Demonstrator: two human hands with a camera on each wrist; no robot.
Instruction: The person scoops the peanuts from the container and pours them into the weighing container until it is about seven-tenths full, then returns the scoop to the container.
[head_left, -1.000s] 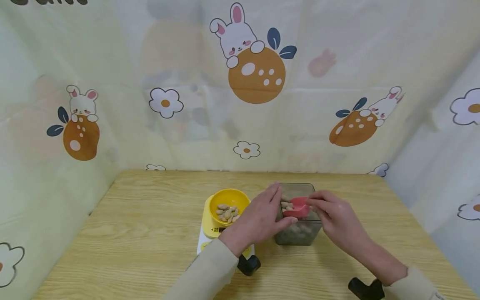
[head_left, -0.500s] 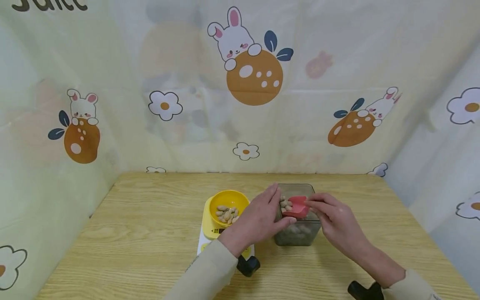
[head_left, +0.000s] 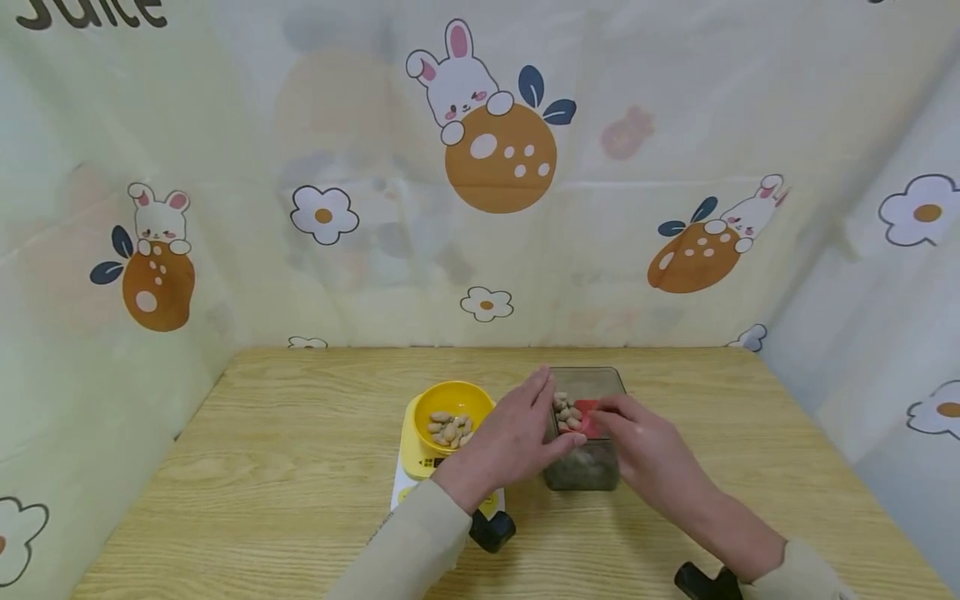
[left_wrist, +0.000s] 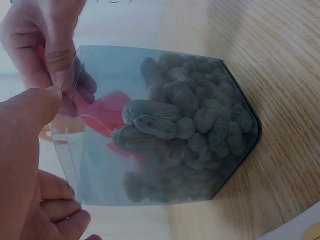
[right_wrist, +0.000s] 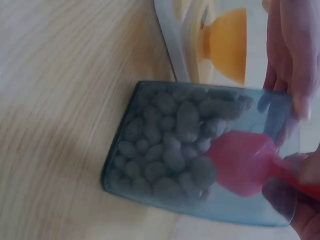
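Observation:
A clear grey plastic container (head_left: 581,468) holds unshelled peanuts (left_wrist: 205,120). My left hand (head_left: 510,437) grips its left rim, thumb over the near edge and bent fingertips at the wall in the left wrist view. Inside, the bowl of a red scoop (right_wrist: 242,160) lies against the peanuts, low in the container. My right hand (head_left: 656,446) pinches the scoop's handle between thumb and fingers at the right rim. Left of the container, a yellow bowl (head_left: 474,398) with several peanuts (head_left: 450,428) sits on a kitchen scale (head_left: 412,460). My left hand and forearm hide part of the scale.
A wood-grain table (head_left: 300,467) carries everything. Behind it hangs a patterned cloth (head_left: 375,283) with rabbits and flowers, and similar cloth runs along both sides. Black camera mounts (head_left: 492,531) project below my wrists.
My right hand has moved left and down, pushing the scoop deeper among the peanuts, and more of the scoop is now hidden. My left hand stays on the container.

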